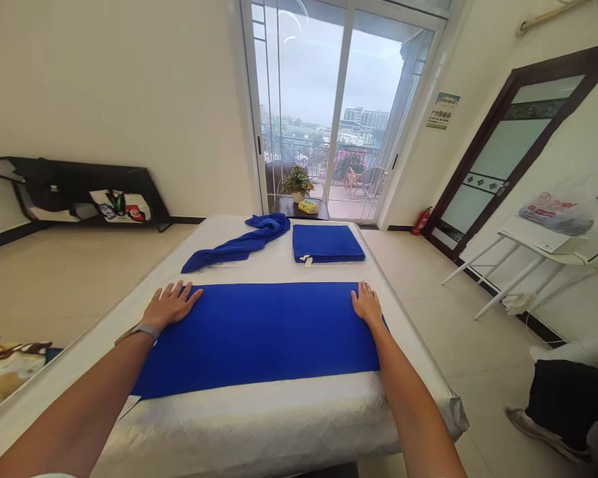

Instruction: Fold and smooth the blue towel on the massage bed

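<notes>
Directly beneath the fingers (177,296), blue towel (255,338)

open passage: white mattress strip (274,273) beyond the flat blue towel (259,338); crumpled blue towel (234,245) and folded blue towel (323,243) obstruct forward travel.

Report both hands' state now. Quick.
Left hand: open, fingers spread on the blue towel, holding nothing.
Right hand: open, flat on the blue towel's other end, holding nothing.
</notes>
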Motion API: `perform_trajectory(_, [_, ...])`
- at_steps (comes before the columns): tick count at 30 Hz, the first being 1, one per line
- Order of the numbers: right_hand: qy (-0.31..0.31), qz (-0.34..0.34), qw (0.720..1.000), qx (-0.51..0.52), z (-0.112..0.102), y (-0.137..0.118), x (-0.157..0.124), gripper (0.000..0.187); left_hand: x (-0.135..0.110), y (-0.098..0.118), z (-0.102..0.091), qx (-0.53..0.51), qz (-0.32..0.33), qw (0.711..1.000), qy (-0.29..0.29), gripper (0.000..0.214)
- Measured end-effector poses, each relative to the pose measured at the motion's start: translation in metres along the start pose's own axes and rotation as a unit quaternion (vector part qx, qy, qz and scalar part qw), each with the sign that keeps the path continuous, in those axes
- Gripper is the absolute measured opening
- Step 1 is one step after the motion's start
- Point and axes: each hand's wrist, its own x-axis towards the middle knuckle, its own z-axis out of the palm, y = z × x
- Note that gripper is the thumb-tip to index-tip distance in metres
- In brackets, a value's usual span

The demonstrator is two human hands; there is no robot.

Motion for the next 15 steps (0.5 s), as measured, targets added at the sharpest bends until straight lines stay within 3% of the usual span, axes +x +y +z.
perform_trajectory(3, [-0.003, 0.001, 1.000, 0.011, -0.001, 0.000, 0.000, 0.070, -0.006, 0.055, -0.013, -0.012, -0.019, 0.999, 0.030, 0.085])
perform_trajectory(8, [0.000, 0.003, 1.000, 0.012, 0.000, 0.001, 0.001, 0.070, -0.040, 0.200, -0.018, -0.077, 0.168, 0.983, 0.026, 0.078])
perform_trajectory(10, [-0.001, 0.003, 1.000, 0.009, 0.000, 0.001, 0.001, 0.069, -0.053, 0.240, -0.014, -0.095, 0.207, 0.974, 0.013, 0.079])
perform_trajectory(12, [-0.004, 0.002, 1.000, 0.005, 0.000, 0.002, 0.002, 0.069, -0.061, 0.253, -0.010, -0.101, 0.199, 0.975, 0.006, 0.080])
perform_trajectory(13, [-0.004, 0.002, 1.000, 0.003, 0.000, 0.002, 0.002, 0.069, -0.062, 0.249, -0.008, -0.102, 0.182, 0.978, 0.004, 0.081])
perform_trajectory(15, [-0.005, 0.003, 1.000, -0.001, 0.001, 0.003, 0.003, 0.070, -0.061, 0.220, -0.005, -0.099, 0.139, 0.985, 0.002, 0.081])
